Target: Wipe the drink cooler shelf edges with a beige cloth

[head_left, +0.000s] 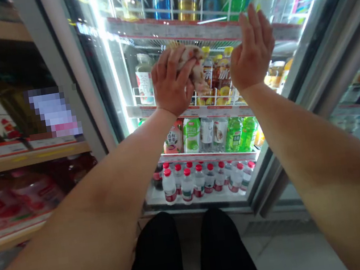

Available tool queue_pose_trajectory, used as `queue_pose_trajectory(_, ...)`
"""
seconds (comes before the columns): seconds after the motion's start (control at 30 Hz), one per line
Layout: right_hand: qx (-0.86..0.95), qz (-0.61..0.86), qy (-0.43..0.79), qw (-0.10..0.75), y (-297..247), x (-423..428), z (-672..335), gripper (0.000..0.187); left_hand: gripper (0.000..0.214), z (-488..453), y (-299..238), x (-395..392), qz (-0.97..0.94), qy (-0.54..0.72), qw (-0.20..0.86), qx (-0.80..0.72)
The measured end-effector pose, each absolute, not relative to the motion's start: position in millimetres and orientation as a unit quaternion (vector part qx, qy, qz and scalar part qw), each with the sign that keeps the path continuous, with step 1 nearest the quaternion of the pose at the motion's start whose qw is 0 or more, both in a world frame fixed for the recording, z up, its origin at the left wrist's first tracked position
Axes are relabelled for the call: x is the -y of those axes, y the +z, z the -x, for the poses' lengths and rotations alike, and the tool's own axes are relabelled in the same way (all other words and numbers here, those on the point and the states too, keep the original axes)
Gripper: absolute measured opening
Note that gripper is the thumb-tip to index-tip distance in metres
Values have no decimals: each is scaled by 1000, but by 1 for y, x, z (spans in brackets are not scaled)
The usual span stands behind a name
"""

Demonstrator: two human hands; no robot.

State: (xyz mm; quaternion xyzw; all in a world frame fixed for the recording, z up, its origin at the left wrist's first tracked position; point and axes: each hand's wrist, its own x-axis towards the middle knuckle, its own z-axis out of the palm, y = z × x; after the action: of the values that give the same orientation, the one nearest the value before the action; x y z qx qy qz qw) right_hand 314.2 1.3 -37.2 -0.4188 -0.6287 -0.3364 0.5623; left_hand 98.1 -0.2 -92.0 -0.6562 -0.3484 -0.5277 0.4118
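I had the left hand [170, 83] clasping a bunched cloth [199, 81], seemingly pressed to the cooler's glass door [263, 174] before the yellow-capped bottles [221, 77]; the right hand [251, 52] stood apart, fingers extended, grasping nothing I could see. Wiping well, I judged, called for spreading the cloth flatter and keeping pressure even

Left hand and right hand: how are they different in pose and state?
The left hand curves over a crumpled cloth; the right hand shows nothing in it. The right hand is higher in the picture and straighter; the left hand is lower and more bent. Both are bare and raised before the lit drinks cooler.
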Motion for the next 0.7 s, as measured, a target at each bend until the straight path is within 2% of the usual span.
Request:
queue_pose_trajectory(0.23,641,416,-313,564,-38,-1,-314,62,48,-97,-95,0,756,-408,428,280)
queue_pose_trajectory(0.4,633,428,-321,559,-38,0,-313,61,45,-97,-96,1,695,-474,428,332)
queue_pose_trajectory(0.7,644,436,-300,552,-39,-6,-313,61,39,-98,-102,7,704,-466,410,344)
